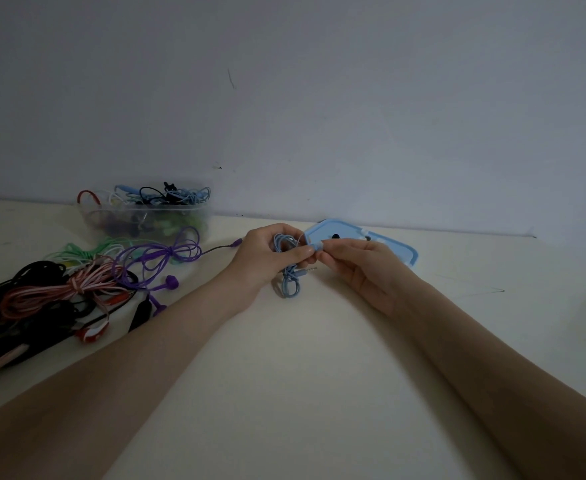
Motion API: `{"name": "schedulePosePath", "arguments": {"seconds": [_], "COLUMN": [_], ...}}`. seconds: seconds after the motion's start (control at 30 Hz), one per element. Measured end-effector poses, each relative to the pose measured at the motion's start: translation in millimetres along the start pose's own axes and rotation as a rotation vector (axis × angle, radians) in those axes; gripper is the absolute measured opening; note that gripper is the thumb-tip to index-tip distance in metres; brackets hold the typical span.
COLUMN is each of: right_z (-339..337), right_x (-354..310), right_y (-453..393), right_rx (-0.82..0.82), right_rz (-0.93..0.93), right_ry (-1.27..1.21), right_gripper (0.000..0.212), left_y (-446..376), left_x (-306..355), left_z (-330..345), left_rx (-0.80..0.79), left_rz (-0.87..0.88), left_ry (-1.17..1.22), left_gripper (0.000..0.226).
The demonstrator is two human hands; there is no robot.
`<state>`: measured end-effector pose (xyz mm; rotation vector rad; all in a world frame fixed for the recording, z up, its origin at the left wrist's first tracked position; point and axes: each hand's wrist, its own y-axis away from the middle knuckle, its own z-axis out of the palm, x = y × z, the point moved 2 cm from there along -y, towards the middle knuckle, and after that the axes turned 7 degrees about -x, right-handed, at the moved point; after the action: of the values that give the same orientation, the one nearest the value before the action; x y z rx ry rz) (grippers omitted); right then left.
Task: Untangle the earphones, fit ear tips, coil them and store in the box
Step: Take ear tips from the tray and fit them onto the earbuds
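My left hand grips the coiled blue earphones above the tabletop; my right hand pinches their earbud.

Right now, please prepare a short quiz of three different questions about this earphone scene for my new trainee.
1. True or false: the left hand grips the coiled light blue earphones.
2. What do the right hand fingers pinch? A) a blue earbud B) a purple plug
3. Fill in: the clear plastic box stands near the ____ wall.

Key: 1 true; 2 A, the small blue earbud; 3 back.
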<state>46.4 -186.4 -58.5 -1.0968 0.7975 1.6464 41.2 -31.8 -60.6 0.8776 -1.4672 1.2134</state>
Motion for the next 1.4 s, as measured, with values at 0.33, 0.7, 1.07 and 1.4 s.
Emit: {"name": "schedulePosePath", "arguments": {"seconds": [0.33,0.7,1.07,1.4], "right_z": [1.9,-2.0,0.9,0.7], "right_x": [-0.3,-1.4,-3.6,-2.7], "right_y": [1.7,0.4,3.5,2.2], "right_rx": [-0.037,-0.005,-0.007,0.001], "right_rz": [-0.047,0.003,0.038,-0.005], "right_ry": [0.04,0.055,0.025,0.085], "right_gripper": [0.012,0.012,0.016,0.028], "left_y": [0.0,-0.7,-0.8,-0.1], "left_x": [-1.5,-1.1,-2.0,-2.5], "left_z": [-0.9,-0.6,-1.4,-1.2], "left_rx": [0.018,0.007,-0.032,-0.048], "left_rz": [0.004,0.055,-0.003,0.02], "left_ry": [-0.025,-0.145,0.008,-0.044], "left_gripper": [0.01,0.014,0.008,0.011]}}
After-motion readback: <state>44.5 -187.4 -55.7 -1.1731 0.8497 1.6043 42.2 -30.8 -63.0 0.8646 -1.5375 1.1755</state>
